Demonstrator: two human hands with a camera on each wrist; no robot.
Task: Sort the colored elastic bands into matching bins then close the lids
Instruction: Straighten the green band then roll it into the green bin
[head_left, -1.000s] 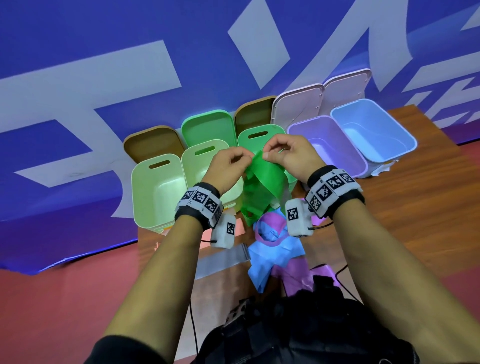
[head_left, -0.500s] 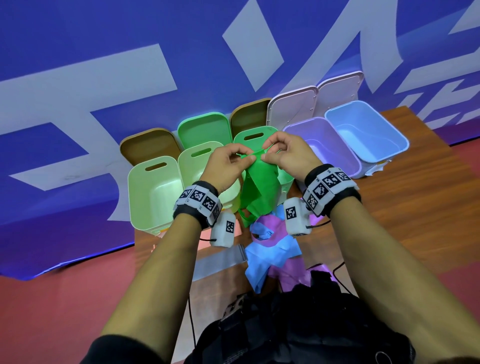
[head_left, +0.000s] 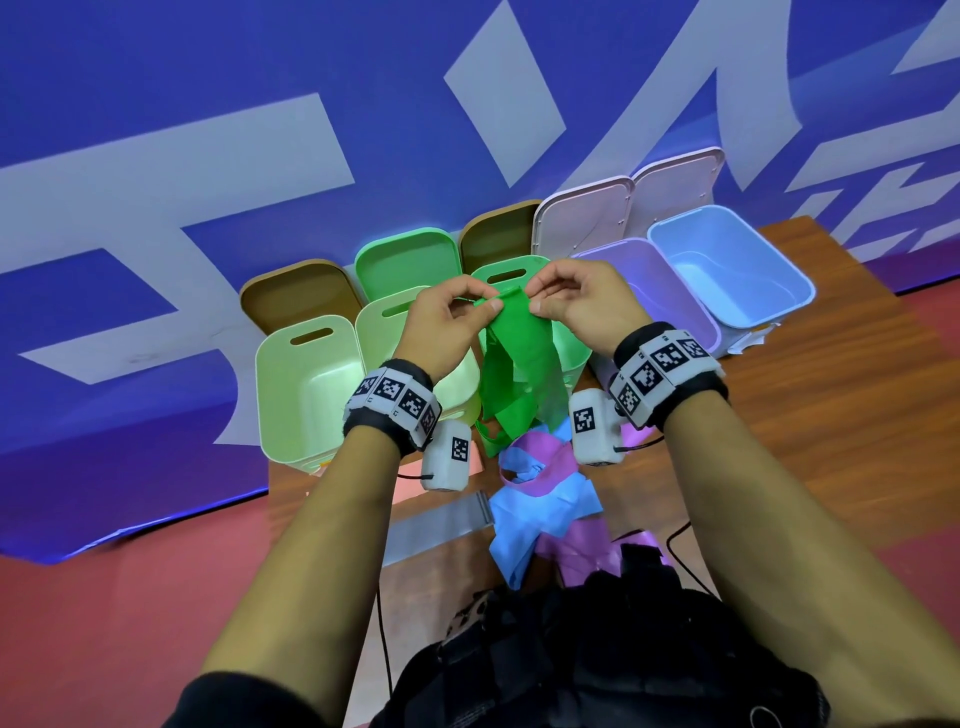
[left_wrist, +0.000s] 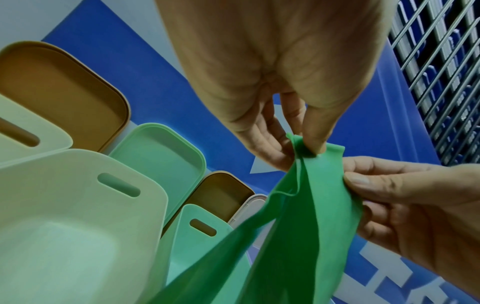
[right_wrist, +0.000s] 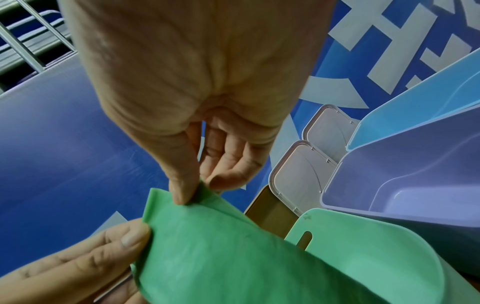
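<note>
- The left hand (head_left: 451, 326) and right hand (head_left: 582, 306) each pinch the top edge of the green elastic band (head_left: 519, 374) between thumb and fingertips, close together, other fingers loosely curled.
- The band hangs in folded loops above the table, in front of the darker green bin (head_left: 574, 358); its lower end reaches the blue and purple bands (head_left: 540, 499) lying there.
- The step looks like spreading the band before binning. The person should probably keep both pinches on a single layer, since the left wrist view shows a second fold tucked behind.
- Lifting it clear of the pile would likely avoid dragging other colours along.
- All lids stand open behind the bins.
</note>
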